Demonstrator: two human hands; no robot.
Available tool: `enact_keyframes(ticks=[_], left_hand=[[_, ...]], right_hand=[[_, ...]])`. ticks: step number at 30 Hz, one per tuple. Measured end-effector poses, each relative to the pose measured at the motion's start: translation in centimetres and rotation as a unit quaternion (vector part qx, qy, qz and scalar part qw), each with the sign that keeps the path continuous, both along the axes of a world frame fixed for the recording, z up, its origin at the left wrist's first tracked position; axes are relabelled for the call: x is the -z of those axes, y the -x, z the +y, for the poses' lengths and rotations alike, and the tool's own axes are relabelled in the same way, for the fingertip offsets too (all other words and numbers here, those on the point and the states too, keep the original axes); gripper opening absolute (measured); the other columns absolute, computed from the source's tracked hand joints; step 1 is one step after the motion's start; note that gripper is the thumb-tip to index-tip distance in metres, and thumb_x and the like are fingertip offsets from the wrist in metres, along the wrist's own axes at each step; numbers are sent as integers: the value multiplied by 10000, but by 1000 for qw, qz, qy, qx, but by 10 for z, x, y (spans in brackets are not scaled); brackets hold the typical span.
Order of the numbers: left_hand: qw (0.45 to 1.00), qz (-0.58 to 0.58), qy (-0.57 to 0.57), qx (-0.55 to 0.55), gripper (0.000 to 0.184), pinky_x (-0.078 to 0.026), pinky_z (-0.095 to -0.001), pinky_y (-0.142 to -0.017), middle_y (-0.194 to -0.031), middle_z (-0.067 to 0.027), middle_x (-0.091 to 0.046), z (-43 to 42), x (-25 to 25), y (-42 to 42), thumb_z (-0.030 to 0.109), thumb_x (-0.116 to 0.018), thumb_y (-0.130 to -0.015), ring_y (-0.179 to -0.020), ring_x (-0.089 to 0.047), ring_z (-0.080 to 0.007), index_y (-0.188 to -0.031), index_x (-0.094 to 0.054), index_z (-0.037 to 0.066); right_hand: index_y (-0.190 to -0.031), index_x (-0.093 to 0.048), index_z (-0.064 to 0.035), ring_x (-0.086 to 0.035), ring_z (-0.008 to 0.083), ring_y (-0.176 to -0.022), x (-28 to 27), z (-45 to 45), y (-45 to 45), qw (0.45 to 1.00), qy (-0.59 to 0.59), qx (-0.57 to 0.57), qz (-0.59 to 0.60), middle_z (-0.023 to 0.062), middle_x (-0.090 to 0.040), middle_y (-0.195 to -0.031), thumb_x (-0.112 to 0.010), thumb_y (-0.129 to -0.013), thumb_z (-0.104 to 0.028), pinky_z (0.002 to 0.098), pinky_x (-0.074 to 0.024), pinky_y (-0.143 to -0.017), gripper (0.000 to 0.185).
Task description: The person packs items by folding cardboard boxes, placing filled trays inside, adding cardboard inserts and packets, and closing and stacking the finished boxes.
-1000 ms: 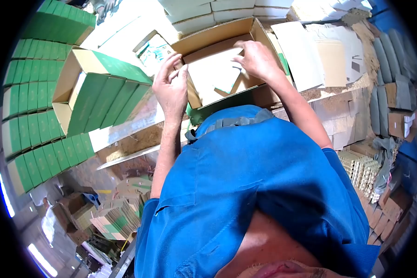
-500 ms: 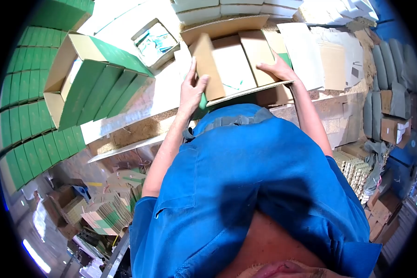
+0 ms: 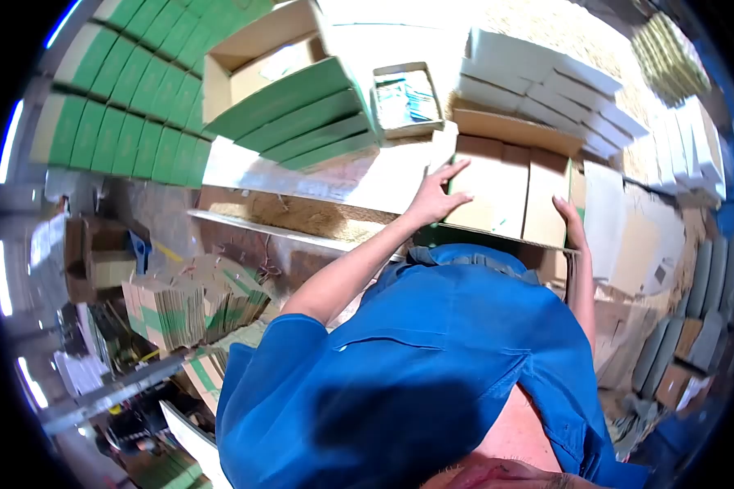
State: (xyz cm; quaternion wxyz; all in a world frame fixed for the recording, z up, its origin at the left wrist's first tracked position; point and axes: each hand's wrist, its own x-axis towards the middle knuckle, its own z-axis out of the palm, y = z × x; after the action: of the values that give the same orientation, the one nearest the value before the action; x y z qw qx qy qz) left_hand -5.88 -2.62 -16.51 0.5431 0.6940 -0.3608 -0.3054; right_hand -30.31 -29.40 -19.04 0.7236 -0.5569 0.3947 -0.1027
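Strong light washes the worktop (image 3: pixel 408 45) out to glaring white, while a dark shadow (image 3: pixel 395 416) covers part of the blue shirt (image 3: pixel 440 334). The left hand (image 3: pixel 437 199) and right hand (image 3: pixel 573 224) look brightly lit and fairly sharp; fisheye distortion curves the stacked green cartons (image 3: pixel 126 114) toward black, vignetted corners.

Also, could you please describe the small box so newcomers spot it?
On the bright table, look between the open green box and the carton by the left hand. The small box there stands out: smaller than both, with blue-and-white pieces inside.
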Motion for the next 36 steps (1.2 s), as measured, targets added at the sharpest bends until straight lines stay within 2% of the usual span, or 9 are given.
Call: enact_keyframes(ticks=[6, 8, 13, 17, 23, 29, 33, 35, 36], left_hand=[[999, 20, 43, -15, 599, -429, -343, -1034, -1343, -162, -579, 21, -25, -13, 213, -742, -825, -1229, -546, -223, -1376, -542, 88], [973, 210, 82, -47, 542, -465, -301, -966, -1196, -124, -652, 44, -41, -25, 190, -749, -837, -1081, -610, -166, -1341, -579, 84], [918, -94, 234, -306, 179, -519, -246, -742, -946, -19, -694, 126, -137, -72, 68, -597, -922, -841, -620, -99, -1059, -712, 82], [742, -405, 171, -507, 340, -437, -366, -1009, -1251, -152, -627, 198, -198, -149, 130, -582, -924, -1154, -582, -249, -1227, -615, -21], [965, -21, 92, -243, 761, -304, -383, -1135, -1359, -169, -559, 228, -146, -250, 607, -326, -993, -1295, -494, -260, -1405, -458, -19], [947, -91, 122, -284, 646, -335, -322, -1090, -1343, -168, -576, 219, -155, -222, 493, -422, -1015, -1238, -531, -218, -1371, -498, -41], [921, -34, 110, -371, 677, -269, -339, -1135, -1392, -138, -521, 231, -126, -239, 530, -341, -1027, -1326, -426, -219, -1397, -469, -22], [897, 52, 293, -328, 723, -236, -337, -1150, -1397, -133, -505, 232, -118, -243, 573, -292, -1022, -1336, -407, -223, -1443, -409, -2], [919, 57, 273, -279, 755, -230, -342, -1152, -1434, -127, -464, 236, -125, -239, 598, -237, -1017, -1343, -400, -232, -1489, -325, 14]], right_hand=[[-1261, -532, 63, -587, 249, -1161, 45, 7, 17, 991, -38, 105, -73, 163, -624, -1213, -592, -900, -251, 363, -429, -1046, 482], [-1262, -533, 60, -607, 264, -1125, -28, 48, -13, 984, -98, 104, -104, 171, -630, -1199, -592, -903, -255, 379, -462, -1011, 481], [-1269, -544, 19, -647, 290, -1033, -120, 64, -84, 943, -176, 148, -240, 177, -647, -1151, -616, -911, -286, 418, -534, -917, 476], [-1250, -560, 2, -648, 276, -1015, -159, 19, -176, 910, -94, 57, -399, 164, -654, -1126, -615, -920, -282, 398, -543, -901, 439], [-1173, -606, -33, -655, 223, -948, -201, 19, -339, 890, -64, -105, -439, 114, -669, -1079, -612, -931, -271, 352, -554, -858, 340], [-1128, -632, -54, -646, 160, -938, -203, 90, -448, 926, -81, -270, -253, 62, -676, -1047, -609, -921, -290, 294, -521, -829, 314], [-1348, -544, -42, -581, 180, -1136, -229, 162, -441, 937, 17, -280, -210, 104, -573, -1338, -570, -943, -307, 322, -425, -1012, 485], [-1304, -561, -7, -557, 189, -1190, -201, 150, -438, 833, 326, -380, -235, 122, -597, -1301, -594, -929, -238, 338, -401, -1057, 442], [-1295, -561, 6, -558, 199, -1192, -181, 134, -451, 834, 254, -386, -301, 133, -612, -1272, -601, -923, -204, 339, -412, -1051, 430]])
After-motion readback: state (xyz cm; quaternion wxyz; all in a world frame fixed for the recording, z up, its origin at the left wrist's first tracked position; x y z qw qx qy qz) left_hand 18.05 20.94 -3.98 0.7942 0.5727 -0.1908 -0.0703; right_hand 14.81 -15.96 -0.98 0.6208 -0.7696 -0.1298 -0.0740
